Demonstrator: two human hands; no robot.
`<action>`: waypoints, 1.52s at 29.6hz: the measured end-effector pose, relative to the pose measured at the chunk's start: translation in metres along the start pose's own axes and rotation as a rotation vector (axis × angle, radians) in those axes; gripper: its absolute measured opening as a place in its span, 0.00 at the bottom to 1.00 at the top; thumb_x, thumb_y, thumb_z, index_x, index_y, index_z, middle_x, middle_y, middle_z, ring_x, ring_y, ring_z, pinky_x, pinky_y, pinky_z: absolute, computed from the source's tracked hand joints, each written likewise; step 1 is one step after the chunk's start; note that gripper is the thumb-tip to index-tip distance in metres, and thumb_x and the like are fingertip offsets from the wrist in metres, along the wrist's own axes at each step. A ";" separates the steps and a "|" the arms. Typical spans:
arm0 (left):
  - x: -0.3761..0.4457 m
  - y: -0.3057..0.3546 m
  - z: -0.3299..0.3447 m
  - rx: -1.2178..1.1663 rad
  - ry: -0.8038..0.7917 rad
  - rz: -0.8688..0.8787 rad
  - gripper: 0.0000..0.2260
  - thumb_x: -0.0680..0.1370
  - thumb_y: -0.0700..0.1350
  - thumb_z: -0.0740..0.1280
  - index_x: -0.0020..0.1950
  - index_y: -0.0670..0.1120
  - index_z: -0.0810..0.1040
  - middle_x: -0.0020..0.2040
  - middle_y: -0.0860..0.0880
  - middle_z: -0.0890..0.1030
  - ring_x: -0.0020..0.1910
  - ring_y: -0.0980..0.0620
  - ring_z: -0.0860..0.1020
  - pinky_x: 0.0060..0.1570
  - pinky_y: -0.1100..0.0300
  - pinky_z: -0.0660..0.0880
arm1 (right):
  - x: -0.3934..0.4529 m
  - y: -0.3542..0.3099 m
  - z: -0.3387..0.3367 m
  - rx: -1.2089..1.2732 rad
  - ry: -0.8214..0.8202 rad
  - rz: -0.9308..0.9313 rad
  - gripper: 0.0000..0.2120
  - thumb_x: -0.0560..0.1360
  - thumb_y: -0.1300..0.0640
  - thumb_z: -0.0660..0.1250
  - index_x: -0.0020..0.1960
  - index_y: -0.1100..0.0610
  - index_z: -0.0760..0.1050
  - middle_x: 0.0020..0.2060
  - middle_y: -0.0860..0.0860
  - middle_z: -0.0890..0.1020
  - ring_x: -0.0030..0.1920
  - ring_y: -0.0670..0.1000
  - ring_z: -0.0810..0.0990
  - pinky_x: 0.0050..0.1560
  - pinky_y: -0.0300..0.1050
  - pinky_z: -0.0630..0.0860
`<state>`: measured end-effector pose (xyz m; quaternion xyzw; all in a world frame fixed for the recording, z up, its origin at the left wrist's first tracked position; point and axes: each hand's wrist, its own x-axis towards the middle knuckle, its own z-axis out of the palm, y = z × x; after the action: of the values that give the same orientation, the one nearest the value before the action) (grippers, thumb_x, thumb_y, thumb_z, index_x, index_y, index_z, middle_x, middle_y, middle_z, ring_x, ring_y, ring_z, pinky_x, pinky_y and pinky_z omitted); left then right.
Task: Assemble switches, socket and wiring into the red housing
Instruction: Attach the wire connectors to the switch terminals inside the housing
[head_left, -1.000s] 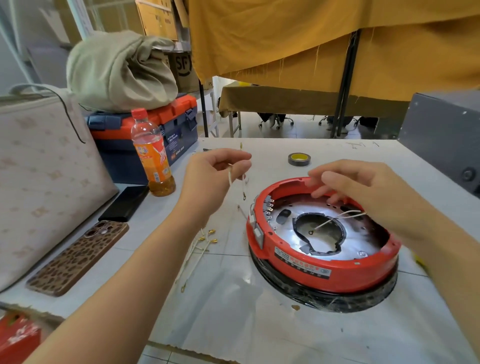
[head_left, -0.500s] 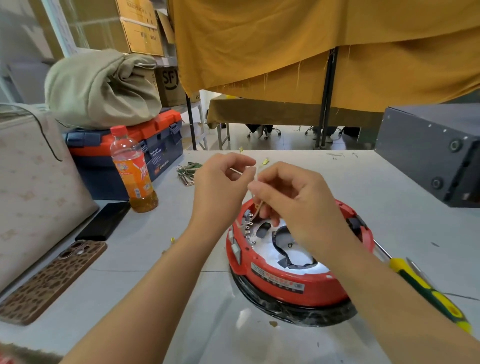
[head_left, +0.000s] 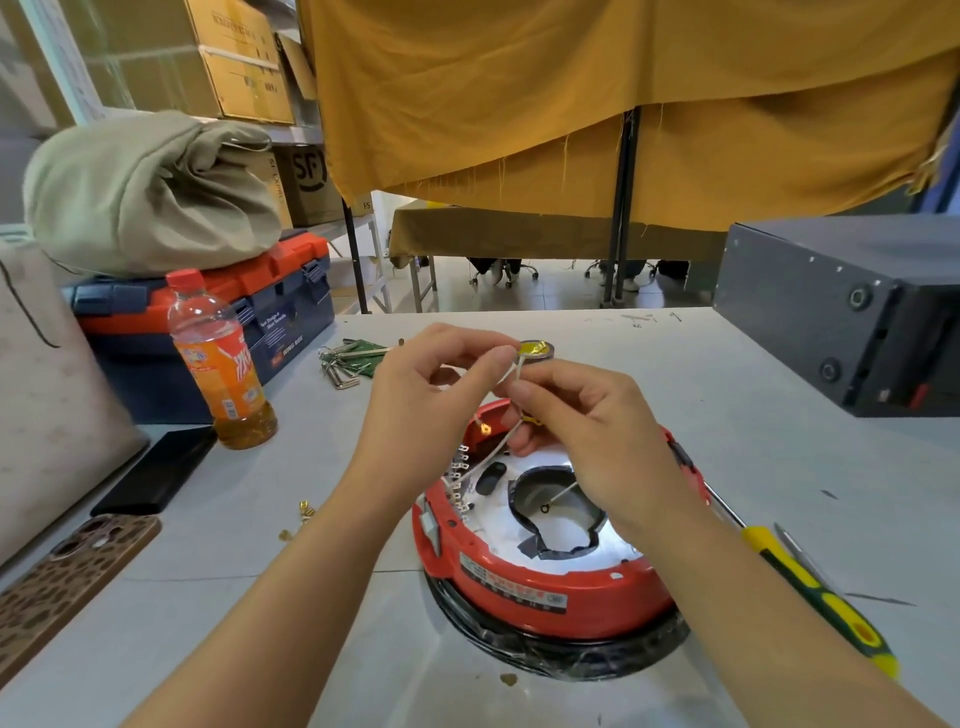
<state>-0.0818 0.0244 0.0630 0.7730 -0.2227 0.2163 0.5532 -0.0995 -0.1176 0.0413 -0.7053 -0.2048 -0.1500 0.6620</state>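
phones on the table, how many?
2, both at the table's left edge: a leopard-print-cased phone nearest the camera, and a black phone just beyond it, near the bottle. None seems hidden.

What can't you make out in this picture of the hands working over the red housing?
Head view only:
- Where the white wire runs above the red housing: the right hand covers it.
- Label on the housing: print too small.
- Screwdriver: shaft partly behind the right forearm.
- Leopard phone case: cut by the left edge.

both hands pinching white wire (head_left: 514, 375) above red housing (head_left: 550, 587), left hand (head_left: 431, 395), right hand (head_left: 587, 431), screwdriver (head_left: 815, 592) on desk (head_left: 260, 597)
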 end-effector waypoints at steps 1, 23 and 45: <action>0.000 0.003 0.000 -0.023 -0.023 0.010 0.05 0.75 0.44 0.68 0.47 0.53 0.82 0.44 0.51 0.82 0.44 0.58 0.79 0.46 0.61 0.77 | 0.000 0.001 0.000 -0.002 -0.004 -0.003 0.08 0.77 0.62 0.64 0.46 0.54 0.81 0.30 0.48 0.81 0.31 0.47 0.79 0.38 0.38 0.78; 0.005 0.006 0.033 -0.099 -0.297 -0.063 0.02 0.72 0.40 0.72 0.42 0.46 0.83 0.35 0.47 0.84 0.36 0.53 0.82 0.39 0.67 0.77 | 0.004 -0.003 -0.095 -0.301 0.031 0.251 0.09 0.78 0.56 0.62 0.49 0.50 0.81 0.44 0.46 0.85 0.46 0.42 0.82 0.46 0.34 0.78; 0.007 -0.024 0.095 0.474 -0.623 0.067 0.04 0.71 0.41 0.73 0.37 0.46 0.81 0.33 0.55 0.78 0.32 0.66 0.74 0.34 0.75 0.68 | -0.011 0.063 -0.080 -0.219 0.361 0.540 0.13 0.79 0.61 0.56 0.55 0.57 0.80 0.48 0.55 0.83 0.51 0.56 0.81 0.58 0.56 0.75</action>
<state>-0.0541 -0.0594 0.0206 0.9003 -0.3489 0.0346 0.2580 -0.0733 -0.2010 -0.0127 -0.7629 0.1269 -0.1128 0.6238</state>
